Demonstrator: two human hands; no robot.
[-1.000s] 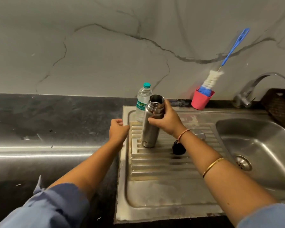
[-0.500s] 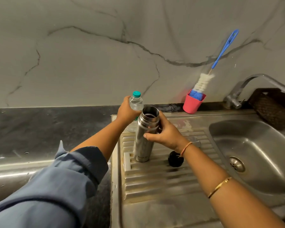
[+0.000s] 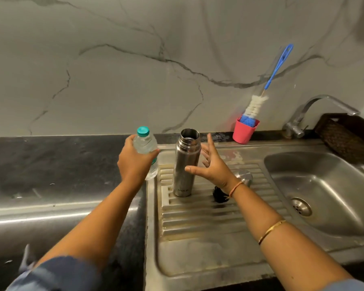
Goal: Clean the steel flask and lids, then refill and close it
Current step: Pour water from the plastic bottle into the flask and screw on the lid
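Note:
The steel flask (image 3: 185, 164) stands upright and uncapped on the ribbed drainboard (image 3: 208, 215). My left hand (image 3: 135, 162) grips a clear plastic water bottle (image 3: 145, 147) with a teal cap, just left of the flask. My right hand (image 3: 213, 164) hovers beside the flask's right side, fingers spread, holding nothing. Behind my right wrist lie a black inner lid (image 3: 219, 195) and a steel outer lid (image 3: 245, 177), both partly hidden.
A pink cup (image 3: 244, 133) with a blue-handled bottle brush (image 3: 275, 70) stands at the back. The sink basin (image 3: 324, 185) and tap (image 3: 315, 110) are to the right, with a dark woven basket (image 3: 345, 135) behind. Black countertop (image 3: 51, 164) stretches left.
My left hand reached the water bottle, took hold of it and lifted it. My right hand let go of the flask's neck and opened beside it.

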